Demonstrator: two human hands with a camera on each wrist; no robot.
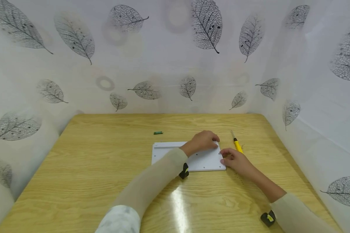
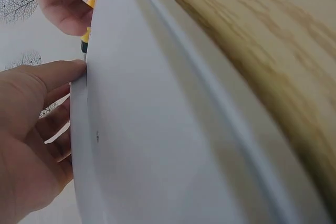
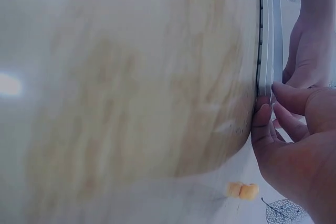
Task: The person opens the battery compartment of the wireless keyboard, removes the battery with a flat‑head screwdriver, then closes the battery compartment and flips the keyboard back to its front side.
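A white keyboard (image 1: 207, 160) lies face down on the table, with small screw holes in its back and a raised ridge along its far side. Dark gaps between its keys show along its edge in the right wrist view. At the far right corner, my left hand (image 1: 203, 141) grips the edge, its thumb (image 2: 71, 71) on the seam of the back cover and the fingers curled behind. My right hand (image 1: 236, 162) pinches the right edge near the close corner between thumb and fingers. Just beyond it lies a hooked pick (image 1: 238, 146) with a yellow handle.
A small green battery (image 1: 158, 132) lies on the wooden table (image 1: 90, 174) behind the keyboard. Pale curtains (image 1: 163, 64) printed with leaves surround the table at the back and sides. Black wrist cameras (image 1: 268, 218) hang under both forearms.
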